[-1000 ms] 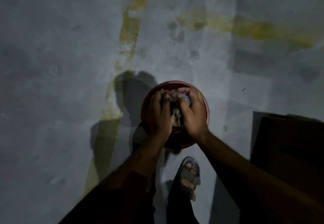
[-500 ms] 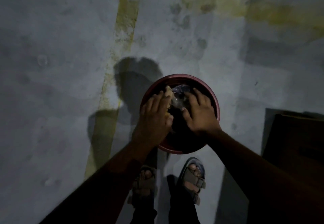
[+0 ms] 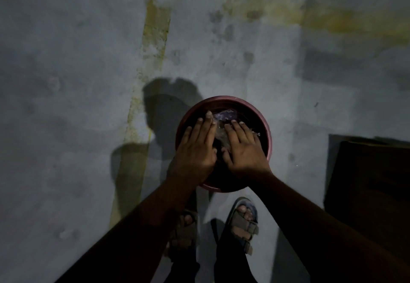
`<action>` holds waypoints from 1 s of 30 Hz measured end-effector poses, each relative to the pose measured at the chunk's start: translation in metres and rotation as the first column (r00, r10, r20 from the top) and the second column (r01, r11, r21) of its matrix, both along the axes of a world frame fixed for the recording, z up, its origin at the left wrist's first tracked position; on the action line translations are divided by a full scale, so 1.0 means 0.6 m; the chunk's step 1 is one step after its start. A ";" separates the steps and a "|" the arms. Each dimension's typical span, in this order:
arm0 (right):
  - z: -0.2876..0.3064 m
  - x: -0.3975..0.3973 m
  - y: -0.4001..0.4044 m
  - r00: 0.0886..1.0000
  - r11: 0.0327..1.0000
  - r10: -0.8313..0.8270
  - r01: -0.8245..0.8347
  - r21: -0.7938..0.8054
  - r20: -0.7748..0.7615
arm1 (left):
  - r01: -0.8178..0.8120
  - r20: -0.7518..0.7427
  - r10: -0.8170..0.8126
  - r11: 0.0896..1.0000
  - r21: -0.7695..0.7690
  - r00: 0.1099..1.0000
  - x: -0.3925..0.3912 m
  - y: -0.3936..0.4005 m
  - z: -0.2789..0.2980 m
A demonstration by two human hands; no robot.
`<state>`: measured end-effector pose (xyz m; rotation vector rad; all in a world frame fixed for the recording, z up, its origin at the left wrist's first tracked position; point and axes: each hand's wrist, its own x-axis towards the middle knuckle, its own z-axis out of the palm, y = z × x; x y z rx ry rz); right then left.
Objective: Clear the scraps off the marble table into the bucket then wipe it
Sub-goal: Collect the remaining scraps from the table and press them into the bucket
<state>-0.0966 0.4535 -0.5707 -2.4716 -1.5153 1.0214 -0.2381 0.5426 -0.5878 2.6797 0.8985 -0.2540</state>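
A round dark-red bucket (image 3: 265,127) stands on the grey floor just ahead of my feet. Crumpled clear plastic and other scraps (image 3: 225,115) lie inside it; the light is dim and their details are hard to make out. My left hand (image 3: 196,149) hovers flat over the bucket's left half, fingers straight and together, holding nothing. My right hand (image 3: 243,149) is spread flat over the right half, fingers straight, above the scraps. The marble table is out of view.
The floor (image 3: 77,105) is grey concrete with yellowish stains and a yellow stripe running up the left. A dark boxy object (image 3: 372,194) sits at the right edge. My two sandalled feet (image 3: 243,223) stand just below the bucket.
Both hands were curled round a bundle of scraps over the bucket. They have let go and opened flat, and the scraps now lie in the bucket.
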 end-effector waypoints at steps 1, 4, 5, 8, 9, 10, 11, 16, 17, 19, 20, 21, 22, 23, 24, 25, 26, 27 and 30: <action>0.028 -0.004 -0.008 1.000 0.999 -0.029 0.029 0.029 -0.003 | -0.031 -0.004 0.031 0.999 -0.020 1.000 -0.001 -0.002 0.031; 0.149 -0.010 -0.027 0.996 0.990 -0.080 0.076 0.118 0.031 | -0.048 -0.048 0.045 0.997 -0.057 0.998 0.001 0.003 0.160; 0.201 -0.012 -0.032 0.996 0.989 -0.075 0.068 0.132 0.048 | -0.035 -0.063 0.033 0.998 -0.046 0.998 0.000 0.007 0.212; 0.367 -0.013 -0.049 0.986 0.976 -0.141 0.123 0.177 0.091 | 0.037 -0.057 -0.037 0.999 0.000 0.998 0.001 0.013 0.376; 0.428 -0.015 -0.058 0.977 0.965 -0.190 0.168 0.202 0.096 | 0.073 -0.046 -0.072 0.997 0.005 0.996 0.003 0.012 0.437; 0.484 -0.017 -0.068 0.968 0.951 -0.231 0.204 0.232 0.096 | 0.104 -0.024 -0.104 0.995 0.003 0.994 0.006 0.010 0.495; 0.529 -0.018 -0.078 0.960 0.939 -0.262 0.230 0.257 0.099 | 0.129 -0.004 -0.129 0.992 0.003 0.992 0.011 0.007 0.543; 0.757 -0.036 -0.183 0.896 0.887 -0.406 0.338 0.315 0.183 | 0.286 0.165 -0.287 0.958 0.033 0.944 0.040 -0.065 0.781; 0.794 -0.042 -0.210 0.872 0.872 -0.444 0.367 0.325 0.205 | 0.317 0.213 -0.318 0.948 0.040 0.924 0.047 -0.087 0.818; 0.855 -0.055 -0.271 0.812 0.825 -0.533 0.436 0.359 0.238 | 0.395 0.274 -0.396 0.916 0.062 0.876 0.056 -0.137 0.878; 0.882 -0.061 -0.303 0.776 0.795 -0.579 0.470 0.383 0.250 | 0.429 0.291 -0.431 0.900 0.075 0.854 0.062 -0.165 0.904; 0.901 -0.067 -0.331 0.744 0.768 -0.617 0.498 0.402 0.256 | 0.451 0.298 -0.455 0.888 0.085 0.840 0.066 -0.188 0.921; 0.919 -0.075 -0.369 0.704 0.736 -0.658 0.530 0.421 0.265 | 0.489 0.308 -0.492 0.867 0.092 0.814 0.073 -0.221 0.940; 0.934 -0.084 -0.405 0.666 0.705 -0.695 0.558 0.437 0.271 | 0.534 0.320 -0.535 0.840 0.099 0.782 0.080 -0.253 0.954; 0.946 -0.092 -0.447 0.622 0.670 -0.732 0.587 0.454 0.277 | 0.580 0.331 -0.580 0.807 0.110 0.744 0.089 -0.291 0.970; 0.956 -0.100 -0.486 0.580 0.636 -0.765 0.613 0.469 0.280 | 0.621 0.345 -0.621 0.774 0.125 0.704 0.098 -0.329 0.983; 0.960 -0.106 -0.518 0.547 0.605 -0.791 0.635 0.481 0.274 | 0.648 0.353 -0.647 0.750 0.133 0.676 0.107 -0.362 0.992; 0.964 -0.114 -0.561 0.504 0.566 -0.822 0.661 0.493 0.267 | 0.683 0.359 -0.680 0.717 0.140 0.640 0.117 -0.406 1.000; 0.965 -0.138 -0.695 0.379 0.444 -0.895 0.720 0.533 0.234 | 0.780 0.356 -0.770 0.607 0.153 0.530 0.136 -0.547 1.014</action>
